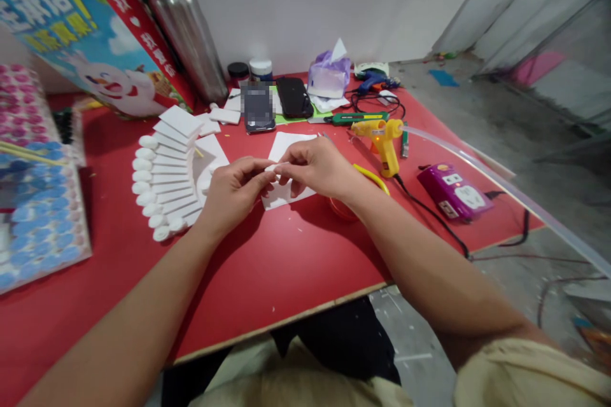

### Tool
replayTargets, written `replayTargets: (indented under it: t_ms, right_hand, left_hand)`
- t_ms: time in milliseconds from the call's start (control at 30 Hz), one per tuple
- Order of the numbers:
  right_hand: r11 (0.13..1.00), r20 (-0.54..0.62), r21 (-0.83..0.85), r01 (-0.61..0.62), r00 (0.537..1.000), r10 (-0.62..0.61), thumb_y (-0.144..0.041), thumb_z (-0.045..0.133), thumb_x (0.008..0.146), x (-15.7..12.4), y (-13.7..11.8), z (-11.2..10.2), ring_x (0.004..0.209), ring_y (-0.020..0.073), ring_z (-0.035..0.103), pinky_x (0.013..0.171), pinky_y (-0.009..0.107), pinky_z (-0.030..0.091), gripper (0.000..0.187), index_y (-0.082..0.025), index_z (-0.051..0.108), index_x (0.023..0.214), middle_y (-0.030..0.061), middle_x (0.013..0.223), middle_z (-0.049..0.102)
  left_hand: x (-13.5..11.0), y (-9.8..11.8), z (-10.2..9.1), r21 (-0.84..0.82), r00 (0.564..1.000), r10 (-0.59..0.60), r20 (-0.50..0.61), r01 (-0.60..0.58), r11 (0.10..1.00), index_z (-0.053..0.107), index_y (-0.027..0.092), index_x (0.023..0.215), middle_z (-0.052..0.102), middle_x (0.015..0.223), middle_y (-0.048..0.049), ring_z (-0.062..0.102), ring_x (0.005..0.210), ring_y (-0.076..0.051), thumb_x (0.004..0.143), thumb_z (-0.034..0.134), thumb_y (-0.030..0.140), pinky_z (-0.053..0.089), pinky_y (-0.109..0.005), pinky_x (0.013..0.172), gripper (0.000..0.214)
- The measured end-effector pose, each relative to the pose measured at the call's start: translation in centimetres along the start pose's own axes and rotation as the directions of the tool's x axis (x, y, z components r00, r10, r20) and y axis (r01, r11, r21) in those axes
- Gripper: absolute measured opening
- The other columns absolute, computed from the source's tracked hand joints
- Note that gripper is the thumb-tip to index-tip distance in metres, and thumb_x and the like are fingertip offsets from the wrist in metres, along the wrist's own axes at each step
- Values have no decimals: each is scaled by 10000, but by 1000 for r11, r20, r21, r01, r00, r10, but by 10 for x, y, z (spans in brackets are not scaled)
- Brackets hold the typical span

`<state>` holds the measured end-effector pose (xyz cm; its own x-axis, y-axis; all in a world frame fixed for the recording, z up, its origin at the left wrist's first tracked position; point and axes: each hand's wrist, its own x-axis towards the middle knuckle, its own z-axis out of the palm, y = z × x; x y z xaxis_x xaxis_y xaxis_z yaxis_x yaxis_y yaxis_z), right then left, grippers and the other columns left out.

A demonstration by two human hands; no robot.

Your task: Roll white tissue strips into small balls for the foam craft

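Observation:
Over the red table (pixel 267 267), my left hand (pixel 233 194) and my right hand (pixel 312 168) meet fingertip to fingertip. Both pinch a small white foam piece (pixel 272 169) between them. Under the hands lies a white foam sheet (pixel 286 146). To the left of my left hand a fan of white foam strips with rounded tips (pixel 165 181) is laid out on the table.
A yellow glue gun (pixel 384 140) stands right of my hands, its cord running to a purple power strip (pixel 453 191). Two phones (pixel 274 102), a tissue pack (pixel 328 73), a steel flask (pixel 184 25) and a colourful poster (pixel 90 32) are at the back. A blue and pink dotted board (pixel 38 203) lies left.

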<state>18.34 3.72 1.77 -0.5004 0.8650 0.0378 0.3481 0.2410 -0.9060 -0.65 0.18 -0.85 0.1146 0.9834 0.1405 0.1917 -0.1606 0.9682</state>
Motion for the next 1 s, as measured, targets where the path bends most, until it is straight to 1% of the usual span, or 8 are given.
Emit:
replayTargets:
  t_ms: [133, 267, 400, 533, 700, 800, 867, 1000]
  right_hand:
    - [964, 145, 217, -155, 981, 125, -55, 717, 805, -1, -4, -10, 522, 119, 677, 511, 211, 566, 108, -139, 650, 799, -2, 642, 704]
    - [951, 154, 233, -204, 973, 171, -22, 707, 796, -1, -10, -14, 474, 111, 646, 478, 214, 559, 149, -141, 626, 832, -20, 619, 680]
    - [966, 72, 216, -139, 989, 126, -122, 756, 805, 0, -5, -11, 475, 114, 641, 470, 230, 562, 158, -151, 613, 867, -34, 635, 659]
    - [993, 18, 116, 0, 1000, -2, -157, 711, 830, 1, 2, -7, 488, 109, 636, 471, 218, 520, 77, -146, 649, 875, -16, 665, 679]
    - [993, -41, 57, 101, 994, -99, -139, 695, 826, -1, -1, -9, 501, 78, 598, 470, 173, 465, 52, -133, 685, 776, -26, 613, 646]
    - [979, -8, 199, 43, 999, -42, -196, 738, 838, -2, -5, -11, 517, 92, 640, 498, 187, 521, 92, -132, 680, 805, 3, 688, 701]
    - [936, 23, 340, -90, 996, 88, -309, 713, 905, -1, -7, -13, 503, 117, 665, 497, 219, 556, 180, -137, 665, 879, 45, 751, 744]
    - [780, 157, 527, -337, 941, 301, -454, 543, 1022, 2, -5, -14, 498, 166, 697, 494, 274, 594, 335, -143, 641, 948, 93, 734, 759]
  left_hand:
    - [1, -8, 2, -256, 985, -166, 37, 170, 952, 789, 190, 951, 733, 793, -48, 638, 655, -139, 794, 824, 373, 536, -254, 610, 243]
    - [3, -9, 2, -427, 962, -241, 130, 274, 862, 768, 166, 911, 688, 731, -40, 616, 611, -141, 733, 876, 412, 535, -249, 505, 322]
    - [3, -8, 2, -456, 953, -254, 167, 303, 837, 761, 157, 863, 652, 664, -17, 597, 577, -124, 714, 897, 392, 530, -235, 501, 310]
    - [3, -12, 2, -417, 967, -209, 146, 252, 873, 769, 165, 893, 709, 751, -28, 642, 638, -103, 778, 861, 360, 547, -207, 615, 245]
    - [0, -9, 4, -341, 973, -148, 178, 202, 918, 730, 161, 986, 748, 820, -68, 708, 674, -185, 845, 792, 397, 594, -294, 592, 282]
    - [-2, -3, 2, -206, 989, -72, 126, 97, 974, 698, 163, 1036, 721, 743, -35, 662, 573, -163, 900, 726, 388, 569, -287, 546, 264]
    - [-2, -1, -2, 13, 995, 76, 61, -77, 997, 695, 164, 1062, 734, 810, -36, 655, 606, -136, 942, 672, 334, 554, -263, 601, 209]
    - [1, -3, -10, 376, 895, 419, 155, -445, 812, 696, 161, 1120, 747, 967, -61, 676, 729, -129, 979, 591, 206, 534, -259, 719, 181]
